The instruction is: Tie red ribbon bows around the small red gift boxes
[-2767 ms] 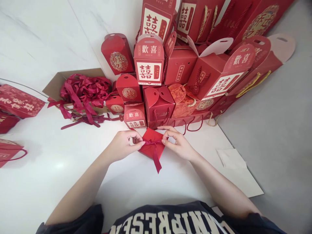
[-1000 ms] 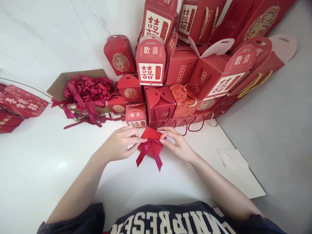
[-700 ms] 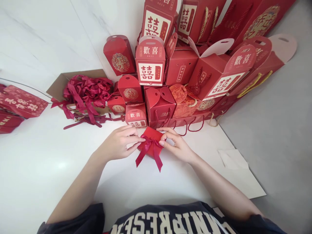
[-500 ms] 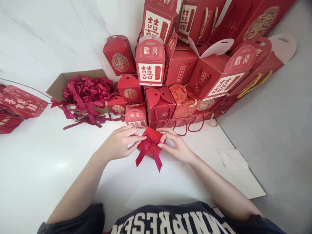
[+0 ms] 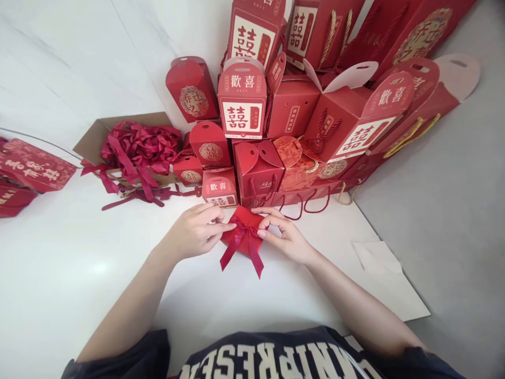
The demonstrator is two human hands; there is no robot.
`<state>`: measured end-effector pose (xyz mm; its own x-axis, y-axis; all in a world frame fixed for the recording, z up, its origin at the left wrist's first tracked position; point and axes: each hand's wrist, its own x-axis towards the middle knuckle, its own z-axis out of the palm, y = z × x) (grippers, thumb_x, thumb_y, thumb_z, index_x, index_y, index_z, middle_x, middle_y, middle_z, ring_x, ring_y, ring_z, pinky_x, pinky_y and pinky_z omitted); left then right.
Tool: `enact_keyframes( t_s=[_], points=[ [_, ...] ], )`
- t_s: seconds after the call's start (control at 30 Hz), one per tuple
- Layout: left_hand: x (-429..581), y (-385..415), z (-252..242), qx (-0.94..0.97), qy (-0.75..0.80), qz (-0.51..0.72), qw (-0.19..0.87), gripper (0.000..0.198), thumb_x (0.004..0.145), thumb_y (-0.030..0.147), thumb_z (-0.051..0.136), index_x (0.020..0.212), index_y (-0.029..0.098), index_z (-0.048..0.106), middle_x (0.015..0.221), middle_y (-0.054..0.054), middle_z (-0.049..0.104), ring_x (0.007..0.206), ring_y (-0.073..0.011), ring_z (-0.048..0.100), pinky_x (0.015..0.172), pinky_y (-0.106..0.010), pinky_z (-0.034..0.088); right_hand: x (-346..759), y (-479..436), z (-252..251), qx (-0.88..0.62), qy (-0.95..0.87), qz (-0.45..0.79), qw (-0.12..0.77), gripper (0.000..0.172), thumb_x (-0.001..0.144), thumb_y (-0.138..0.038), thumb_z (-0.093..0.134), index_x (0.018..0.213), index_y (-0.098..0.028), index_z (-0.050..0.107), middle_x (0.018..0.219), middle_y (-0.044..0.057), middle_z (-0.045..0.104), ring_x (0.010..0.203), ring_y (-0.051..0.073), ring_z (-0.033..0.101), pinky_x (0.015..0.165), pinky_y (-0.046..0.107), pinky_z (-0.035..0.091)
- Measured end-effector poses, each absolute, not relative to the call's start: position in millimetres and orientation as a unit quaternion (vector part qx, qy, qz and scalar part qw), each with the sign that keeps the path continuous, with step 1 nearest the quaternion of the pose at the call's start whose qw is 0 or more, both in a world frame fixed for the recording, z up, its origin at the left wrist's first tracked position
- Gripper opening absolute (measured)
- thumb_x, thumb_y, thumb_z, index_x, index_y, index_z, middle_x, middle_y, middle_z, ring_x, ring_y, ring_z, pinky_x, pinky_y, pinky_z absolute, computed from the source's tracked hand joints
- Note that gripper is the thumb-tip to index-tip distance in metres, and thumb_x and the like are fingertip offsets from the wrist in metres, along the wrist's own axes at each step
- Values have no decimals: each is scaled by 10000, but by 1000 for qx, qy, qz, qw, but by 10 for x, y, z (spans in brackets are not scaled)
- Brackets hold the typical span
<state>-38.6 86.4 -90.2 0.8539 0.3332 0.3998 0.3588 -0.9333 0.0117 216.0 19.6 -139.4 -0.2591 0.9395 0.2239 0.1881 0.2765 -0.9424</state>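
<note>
A small red gift box (image 5: 245,215) sits on the white tabletop in front of me. A dark red ribbon (image 5: 234,247) is tied across it in a bow, and its two notched tails hang toward me over the near side. My left hand (image 5: 199,230) has its fingers curled at the bow's left loop, the index fingertip against the ribbon; the thumb's contact is partly hidden. On the other side, my right hand (image 5: 282,234) pinches the right loop between thumb and index finger. Its other fingers reach along the far right edge of the box.
Red gift boxes (image 5: 242,105) and bags with rope handles are stacked just behind the work spot. To the left, a cardboard box (image 5: 90,137) holds a heap of loose ribbons (image 5: 138,147), some spilling onto the table (image 5: 79,273). A grey surface (image 5: 445,221) borders the right.
The left fingertips have shifted very slightly left at the bow. Otherwise the hands, box and ribbon look nearly the same; the whole view has drifted by a few pixels.
</note>
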Motion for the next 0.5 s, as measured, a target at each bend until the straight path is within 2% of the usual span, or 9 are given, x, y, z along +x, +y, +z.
enact_keyframes(
  t_s=[0.17,0.37,0.5],
  points=[
    [-377,854,-896,-965,-189,-181,0,326,838,110,543,1076,263,705,760,-22,570,709,-143,517,675,-292,465,2161,197,-1407,-427,-672,419,437,122,904,-315,596,825,-224,614,1324,73,542,1255,222,501,1084,423,346],
    [-311,821,-918,-968,-217,-121,13,441,873,128,488,1287,249,580,852,-46,592,808,-179,554,747,-325,488,2154,201,-1401,-421,-673,422,438,128,908,-325,592,830,-228,625,1320,69,540,1263,216,496,1095,420,342],
    [-292,820,-939,-967,-227,-112,28,415,886,126,477,1266,252,587,872,-53,575,828,-184,554,758,-326,493,2159,200,-1391,-422,-673,428,431,147,920,-332,574,833,-229,635,1328,71,538,1269,218,492,1102,424,338]
  ],
)
